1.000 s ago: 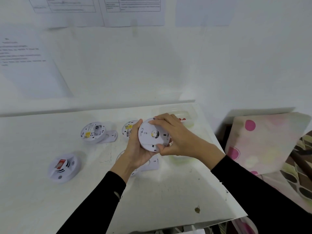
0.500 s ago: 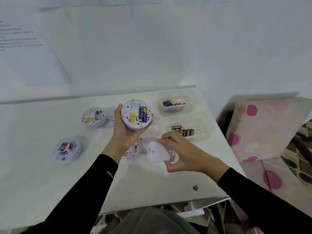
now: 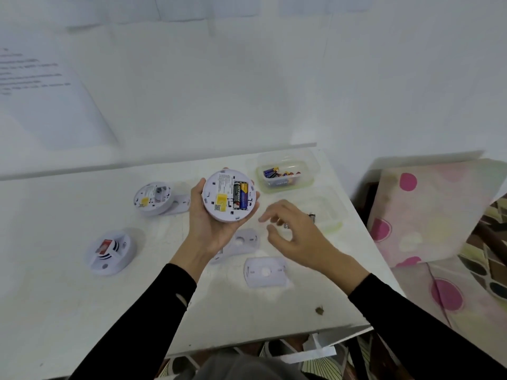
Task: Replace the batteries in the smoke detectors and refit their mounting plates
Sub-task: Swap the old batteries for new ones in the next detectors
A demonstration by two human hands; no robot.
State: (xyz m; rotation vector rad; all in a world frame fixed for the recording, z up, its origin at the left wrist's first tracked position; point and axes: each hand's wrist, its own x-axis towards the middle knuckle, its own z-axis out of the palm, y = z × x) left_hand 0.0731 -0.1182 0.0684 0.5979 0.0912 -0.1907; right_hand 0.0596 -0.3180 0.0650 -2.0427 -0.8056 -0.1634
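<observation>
Mounting plate (image 3: pixel 264 271) now dropped on bench (image 3: pixel 82 311), near-centre. R hand (image 3: pixel 296 237) empty, fingers loosely spread. L hand (image 3: pixel 208 223) grips smoke detector (image 3: pixel 230 197) back-up above bench. Step: battery swap. Next, prob.: pinch old AA batteries (image 3: pixel 241 195) out w/ R fingertips.

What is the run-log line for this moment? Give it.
left hand: holds detector, batteries in | right hand: open, empty | mounting plate: on table

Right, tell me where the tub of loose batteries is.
In the head view the battery tub sits at the table's far right corner, just right of the smoke detector in the left hand, behind another clear tub.
</observation>
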